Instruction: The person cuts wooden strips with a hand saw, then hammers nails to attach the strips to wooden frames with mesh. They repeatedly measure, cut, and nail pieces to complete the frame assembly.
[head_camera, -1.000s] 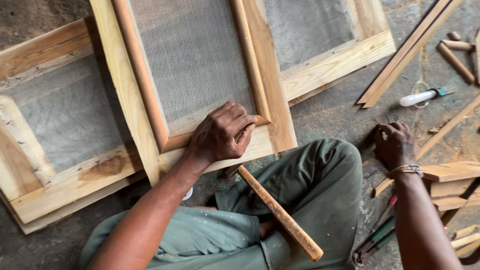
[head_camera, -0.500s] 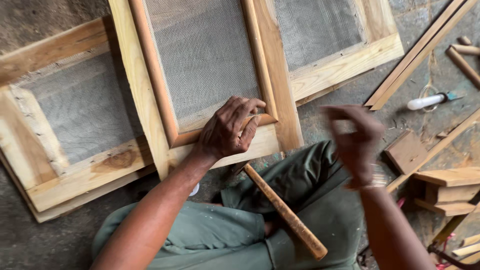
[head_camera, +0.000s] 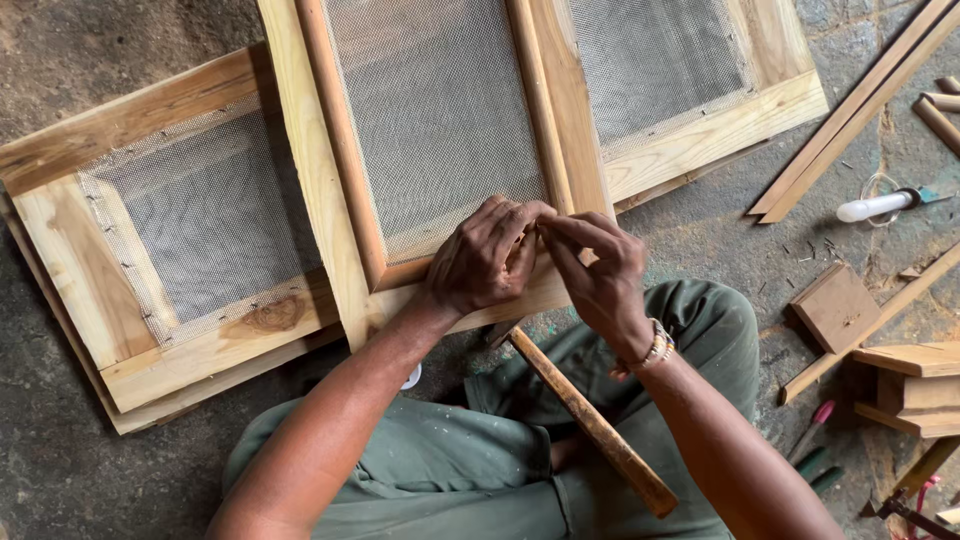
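A pale wooden frame (head_camera: 300, 150) with grey wire mesh (head_camera: 430, 110) lies across my lap on the floor. A darker trim strip (head_camera: 340, 170) borders the mesh. My left hand (head_camera: 485, 255) rests on the trim's lower right corner, fingers curled over it. My right hand (head_camera: 600, 275) meets it from the right, thumb and fingers pinched at the left fingertips on something too small to make out. A wooden hammer handle (head_camera: 590, 420) lies slanted on my green trousers below both hands; its head is hidden under the frame.
A second meshed frame (head_camera: 130, 120) lies under the first, to the left. On the concrete at the right are long wooden strips (head_camera: 850, 120), a white tube (head_camera: 875, 205), a square wood block (head_camera: 835, 305), stacked offcuts (head_camera: 915, 375) and small hand tools (head_camera: 812, 425).
My right hand has come from the floor at the right, across my knee, to meet my left hand at the trim corner. The left hand stayed on the frame.
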